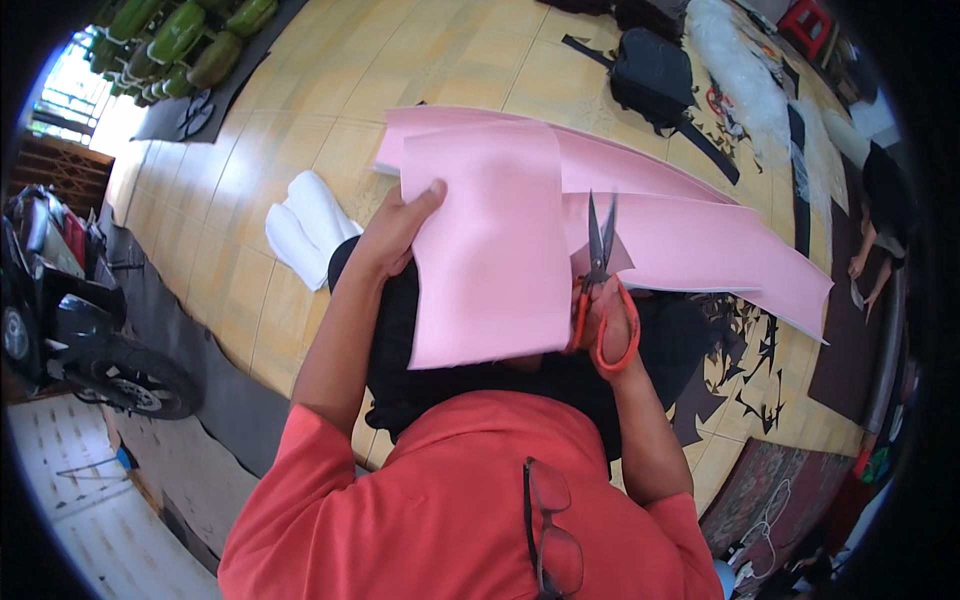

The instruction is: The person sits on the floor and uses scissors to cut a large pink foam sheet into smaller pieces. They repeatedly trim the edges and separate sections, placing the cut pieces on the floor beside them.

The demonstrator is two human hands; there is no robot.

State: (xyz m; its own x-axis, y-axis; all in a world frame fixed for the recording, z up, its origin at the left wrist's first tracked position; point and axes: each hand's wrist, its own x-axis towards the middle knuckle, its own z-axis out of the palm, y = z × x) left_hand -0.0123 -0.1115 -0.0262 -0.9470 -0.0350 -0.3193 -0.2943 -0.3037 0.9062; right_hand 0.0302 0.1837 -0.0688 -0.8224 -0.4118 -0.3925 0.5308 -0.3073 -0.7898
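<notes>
My left hand [408, 222] grips the left edge of a pink sheet [488, 250], thumb on top and fingers behind it. The sheet is roughly rectangular and hangs over my lap. To its right, my right hand [606, 312] is closed round the orange handles of a pair of scissors [597, 240]. The dark blades point away from me, slightly parted, and stand apart from the held sheet's right edge. Behind them, larger pink sheets [680, 240] spread over the floor toward the right. Part of my right hand's fingers is hidden by the handles.
A white rolled cloth [308, 230] lies left of my knee. Dark offcuts [745, 370] litter the tiles at right. Farther off are a black backpack [652, 75] and crumpled clear plastic [740, 80]. A motorcycle [100, 340] stands left; another person's hands [868, 275] show far right.
</notes>
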